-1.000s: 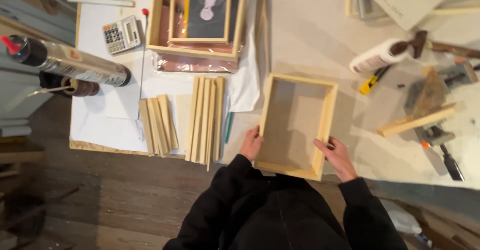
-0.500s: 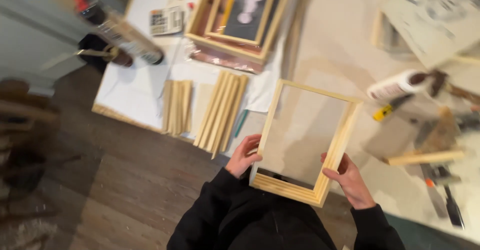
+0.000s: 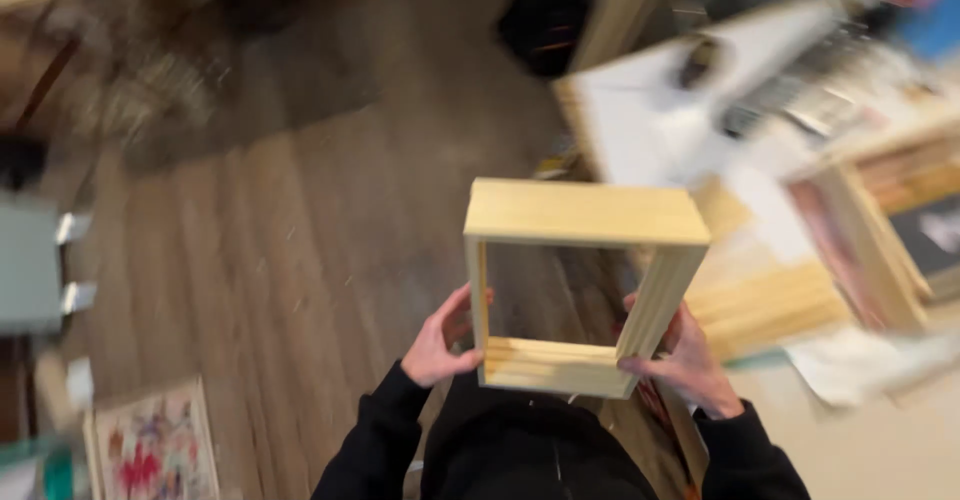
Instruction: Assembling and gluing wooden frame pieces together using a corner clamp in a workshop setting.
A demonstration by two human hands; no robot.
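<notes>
- Above a brown plank floor (image 3: 270, 260), both hands gripped a pale wooden frame (image 3: 585, 285): left hand (image 3: 440, 345) and right hand (image 3: 685, 365) closed on its lower corners.
- Blurred white paper (image 3: 650, 125) covered the table (image 3: 900, 450) rightward; a colourful picture (image 3: 155, 450) lay lower left.

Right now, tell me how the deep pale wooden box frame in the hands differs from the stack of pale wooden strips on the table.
The pale wooden box frame is joined into an open rectangle; the stack of wooden strips lies as loose pieces. The frame is held up off the table by the left hand and right hand; the strips rest flat on the table. Both are light, unpainted wood.
</notes>
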